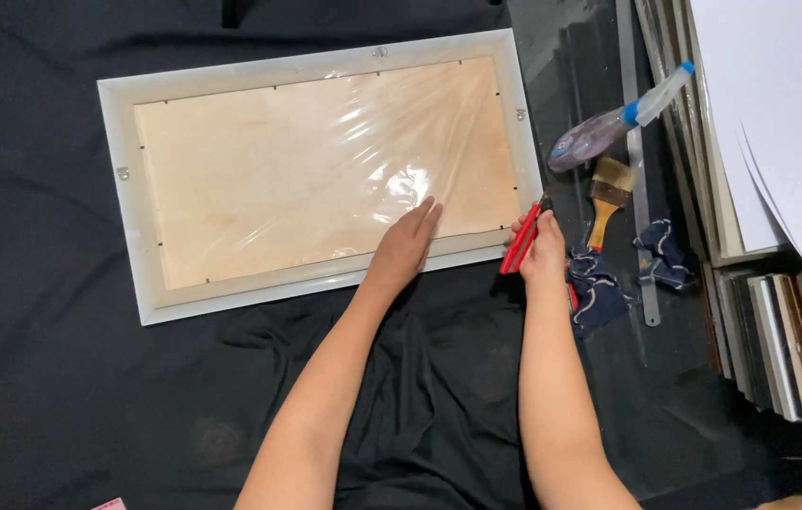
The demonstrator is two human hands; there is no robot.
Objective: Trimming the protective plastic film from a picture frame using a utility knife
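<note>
A white picture frame (127, 236) lies face down on black cloth, its pale wooden backing (259, 179) covered in clear plastic wrap. My left hand (405, 244) rests flat, fingers together, on the wrap near the frame's lower right corner. My right hand (540, 247) grips a red utility knife (520, 241) just off that corner, the tip pointing toward the frame's right edge.
To the right lie a spray bottle (609, 121) with a blue collar, a paintbrush (606, 200), a long metal ruler (640, 189) and dark blue patterned rags (599, 288). Stacked frame mouldings (769, 340) and white sheets (788, 104) fill the far right.
</note>
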